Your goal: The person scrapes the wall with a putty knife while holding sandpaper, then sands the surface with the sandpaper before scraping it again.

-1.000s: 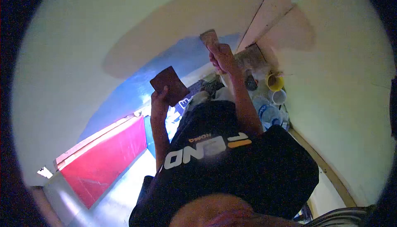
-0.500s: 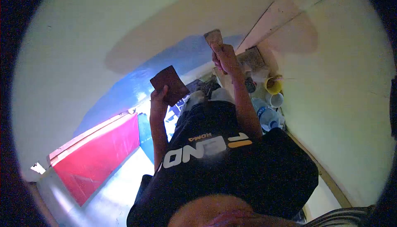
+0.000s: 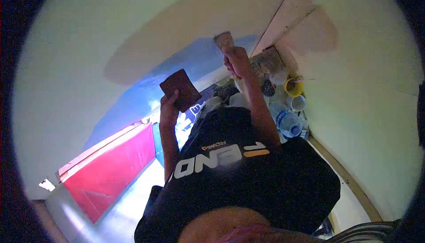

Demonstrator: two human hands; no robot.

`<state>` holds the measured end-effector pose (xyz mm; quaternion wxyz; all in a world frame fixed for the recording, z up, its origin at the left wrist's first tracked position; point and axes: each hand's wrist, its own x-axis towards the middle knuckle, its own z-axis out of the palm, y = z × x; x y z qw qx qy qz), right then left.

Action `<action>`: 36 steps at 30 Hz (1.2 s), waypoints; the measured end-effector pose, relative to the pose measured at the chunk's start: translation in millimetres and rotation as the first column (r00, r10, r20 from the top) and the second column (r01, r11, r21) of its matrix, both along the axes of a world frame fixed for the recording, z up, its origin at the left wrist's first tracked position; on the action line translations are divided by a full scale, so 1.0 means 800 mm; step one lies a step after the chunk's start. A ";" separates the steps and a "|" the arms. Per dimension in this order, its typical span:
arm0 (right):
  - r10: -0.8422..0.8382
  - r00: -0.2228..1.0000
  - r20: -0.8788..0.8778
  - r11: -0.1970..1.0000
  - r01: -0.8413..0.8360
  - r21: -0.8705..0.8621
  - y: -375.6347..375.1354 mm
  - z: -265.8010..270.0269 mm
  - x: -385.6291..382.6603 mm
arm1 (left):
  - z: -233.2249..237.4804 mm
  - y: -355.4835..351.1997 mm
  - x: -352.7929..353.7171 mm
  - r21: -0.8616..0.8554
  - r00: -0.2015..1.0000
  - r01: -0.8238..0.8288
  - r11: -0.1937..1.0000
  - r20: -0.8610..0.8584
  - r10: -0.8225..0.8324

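Observation:
My left hand grips a dark reddish-brown square sheet by its lower edge, the thumb lying across its face. The sheet looks like sandpaper, with slightly curved edges. Further forward and to the right, my right hand is wrapped round a putty knife, its broad, stained blade pointing up and away. Most of the handle is hidden inside the fist. Both tools overlap the blue-painted part of the wall in this view.
Beside my right arm stand a yellow cup, a white cup and a clear plastic bottle. A pale wall rises close on the right. To the left is a red panel above a bright floor.
The view has shifted slightly, and the red panel and the cups sit a little further right. Both hands keep their holds, with the putty knife very slightly further left.

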<state>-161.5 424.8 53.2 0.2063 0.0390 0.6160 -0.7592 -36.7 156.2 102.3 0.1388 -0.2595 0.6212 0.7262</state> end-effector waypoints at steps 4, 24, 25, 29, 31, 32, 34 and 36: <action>0.011 0.992 -0.128 0.999 -0.015 -0.032 -0.017 0.002 -0.019 | -0.010 0.007 0.002 0.099 0.987 -0.140 0.985 -0.069 0.147; 0.007 0.998 -0.064 0.998 -0.003 0.065 -0.005 0.011 -0.011 | 0.003 0.003 -0.004 0.003 0.998 -0.039 0.999 -0.046 0.039; 0.007 0.999 -0.033 0.998 -0.005 0.067 -0.003 0.023 -0.008 | 0.007 0.003 -0.005 -0.017 0.998 -0.046 0.999 -0.054 0.045; -0.047 0.995 -0.089 0.999 0.048 0.007 -0.001 0.023 -0.011 | 0.005 0.000 -0.006 -0.058 1.000 -0.008 0.998 -0.029 0.007; -0.027 0.999 0.030 0.999 0.026 0.032 -0.001 0.021 -0.006 | 0.006 0.002 -0.005 0.085 0.994 -0.080 0.993 -0.064 0.086; -0.020 0.996 0.085 0.999 0.016 0.044 -0.002 0.022 -0.009 | 0.011 0.002 -0.005 0.057 0.994 -0.079 0.995 -0.071 0.083; 0.010 0.999 -0.031 0.998 -0.008 0.070 -0.005 0.026 -0.024 | 0.012 0.004 -0.009 0.188 0.985 -0.118 0.975 -0.106 0.139; 0.010 1.000 -0.018 0.998 -0.009 0.069 -0.001 0.022 -0.012 | 0.019 0.007 -0.011 0.192 0.988 -0.087 0.977 -0.107 0.109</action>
